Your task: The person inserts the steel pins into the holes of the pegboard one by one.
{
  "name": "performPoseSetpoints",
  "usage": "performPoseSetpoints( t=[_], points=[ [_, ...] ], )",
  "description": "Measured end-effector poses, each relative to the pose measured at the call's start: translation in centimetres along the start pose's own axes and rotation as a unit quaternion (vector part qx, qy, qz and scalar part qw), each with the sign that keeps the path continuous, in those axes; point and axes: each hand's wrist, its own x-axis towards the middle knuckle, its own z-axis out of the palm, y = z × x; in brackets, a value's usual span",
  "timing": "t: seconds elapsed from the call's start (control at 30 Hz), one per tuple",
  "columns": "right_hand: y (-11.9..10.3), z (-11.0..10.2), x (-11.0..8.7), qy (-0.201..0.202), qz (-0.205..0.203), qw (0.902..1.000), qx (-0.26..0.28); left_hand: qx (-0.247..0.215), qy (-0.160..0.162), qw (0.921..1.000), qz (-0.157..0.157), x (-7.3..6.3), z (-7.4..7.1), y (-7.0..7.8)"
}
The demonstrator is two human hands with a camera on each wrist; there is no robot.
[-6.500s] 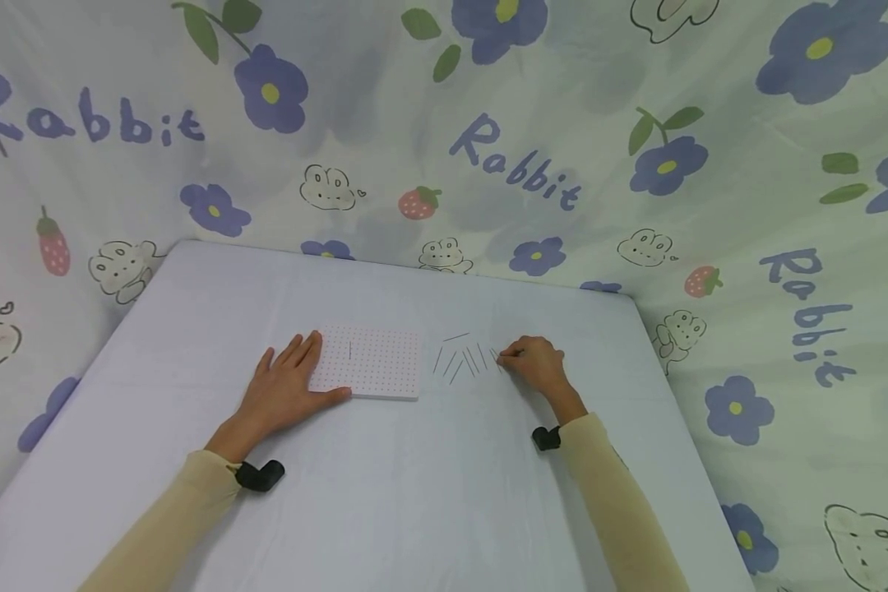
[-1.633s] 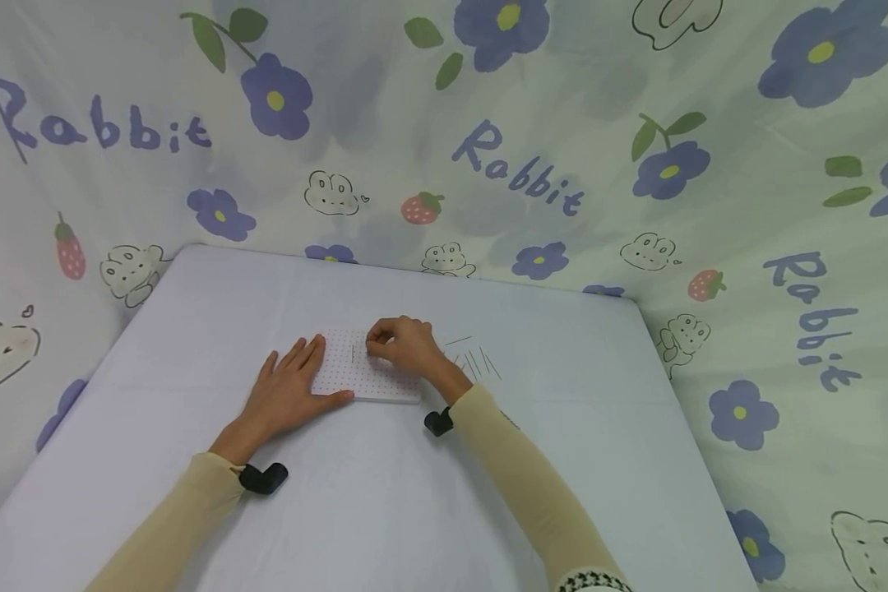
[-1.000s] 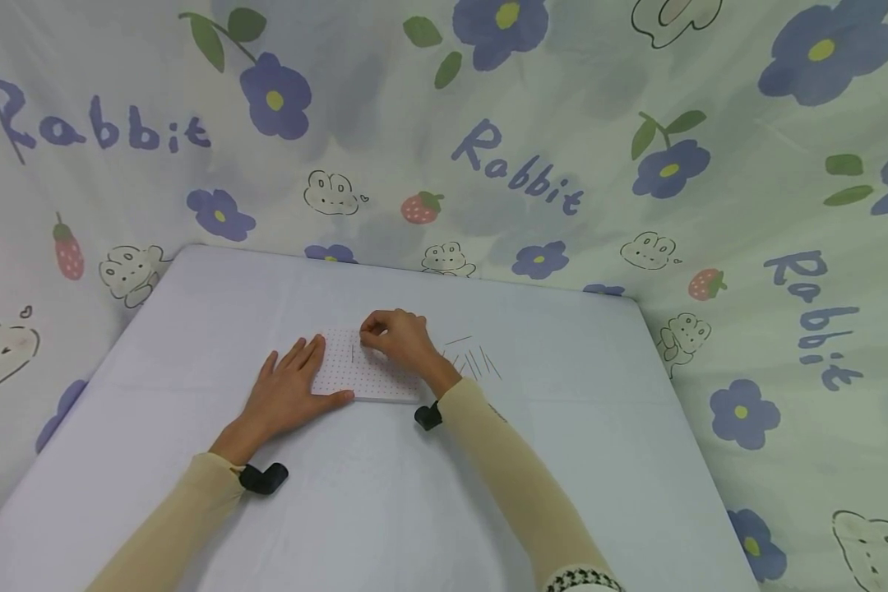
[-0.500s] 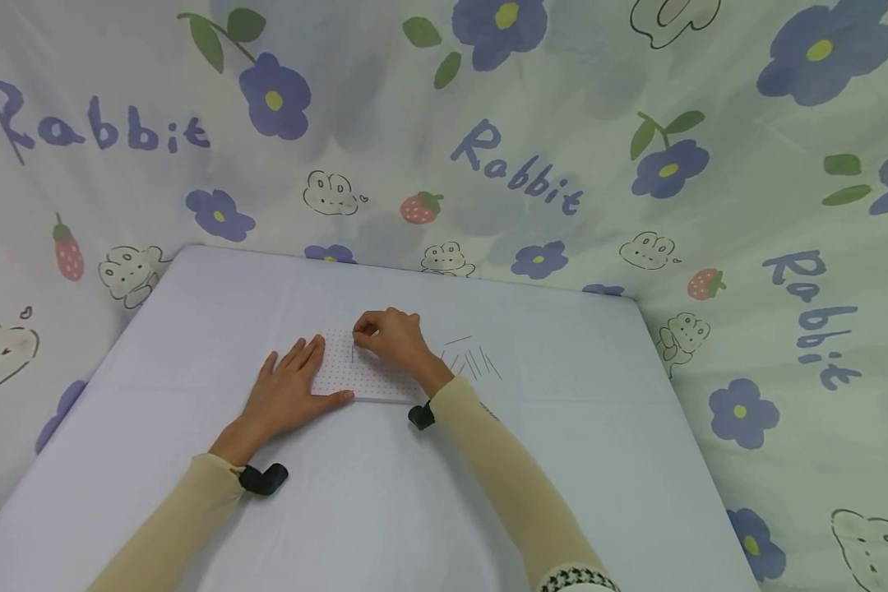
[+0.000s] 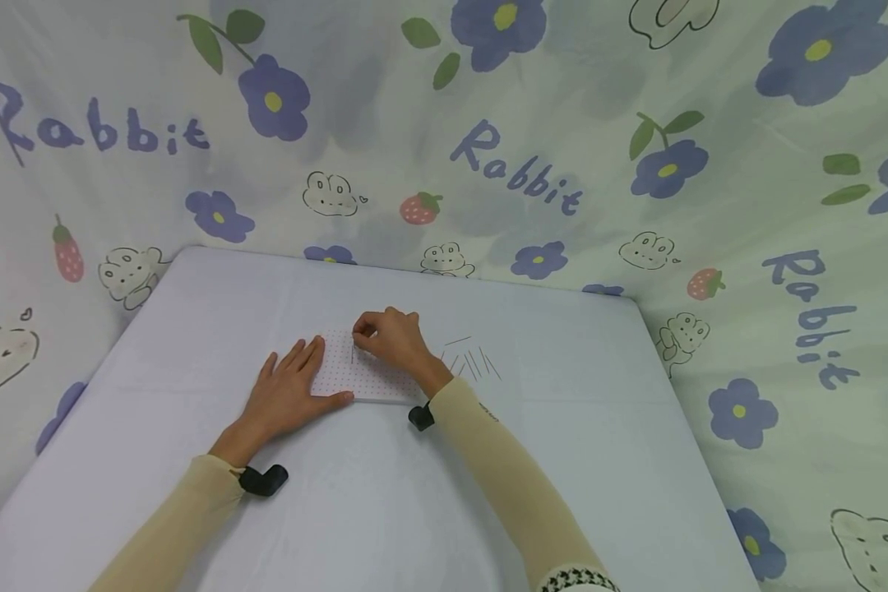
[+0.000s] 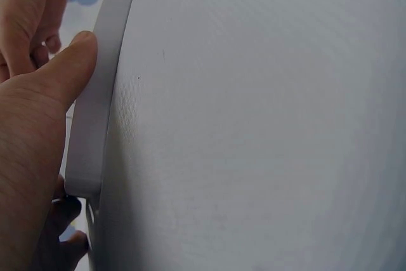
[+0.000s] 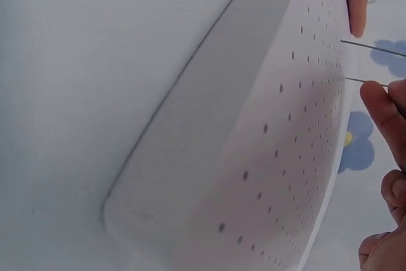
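A white board (image 5: 340,380) dotted with rows of small holes lies on the table. My left hand (image 5: 284,390) rests flat at its left side, fingers spread, the thumb (image 6: 73,68) along the near edge. One thin metal rod (image 7: 374,48) stands upright from the board. Beside it, my right hand (image 5: 395,339) pinches a second thin metal rod (image 7: 354,80) between thumb and forefinger. That rod's lower end meets the board; whether it sits in a hole I cannot tell.
Several loose thin rods (image 5: 470,363) lie on the white tablecloth (image 5: 385,493) to the right of the board, partly behind my right wrist. A printed curtain (image 5: 444,123) hangs beyond the table's back edge.
My right hand has come from the loose rods on the right to the board, then shifted slightly left toward the upright rod. It has barely moved this last half second. My left hand stays put.
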Motion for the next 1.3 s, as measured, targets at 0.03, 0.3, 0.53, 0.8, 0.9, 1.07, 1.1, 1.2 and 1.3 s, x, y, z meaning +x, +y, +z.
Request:
performPoseSetpoints(
  t=[0.03, 0.3, 0.53, 0.8, 0.9, 1.07, 1.1, 1.2, 1.3],
  points=[
    [0.0, 0.0, 0.0, 0.0, 0.001, 1.0, -0.003, 0.0, 0.001, 1.0, 0.0, 0.0, 0.0, 0.0],
    [-0.1, 0.2, -0.2, -0.012, 0.008, 0.9995, -0.027, 0.0, -0.002, 1.0, 0.003, 0.0, 0.1, -0.1],
    [0.0, 0.3, -0.3, -0.012, 0.005, 0.9993, -0.036, -0.002, -0.004, 1.0, 0.004, 0.0, 0.0, 0.0],
    [-0.1, 0.3, -0.3, -0.014, 0.011, 0.9989, -0.044, 0.003, -0.006, 1.0, 0.002, -0.1, -0.1, 0.0],
    [-0.1, 0.5, -0.4, -0.013, 0.019, 0.9985, -0.05, 0.001, -0.005, 1.0, 0.003, -0.1, -0.1, -0.1],
    [0.4, 0.9, -0.8, -0.006, 0.034, 0.9979, -0.054, -0.001, -0.005, 1.0, 0.004, -0.2, -0.1, 0.0],
    [0.6, 0.9, -1.0, -0.002, 0.034, 0.9979, -0.055, -0.001, -0.006, 1.0, 0.004, -0.2, -0.1, 0.1],
    [1.2, 0.3, -1.3, 0.01, 0.037, 0.9981, -0.047, 0.001, -0.01, 0.9999, 0.003, -0.2, -0.2, 0.2],
    [2.2, -0.8, -1.4, 0.023, 0.045, 0.9981, -0.034, 0.004, -0.012, 0.9999, 0.0, -0.1, -0.3, 0.2]
  ],
)
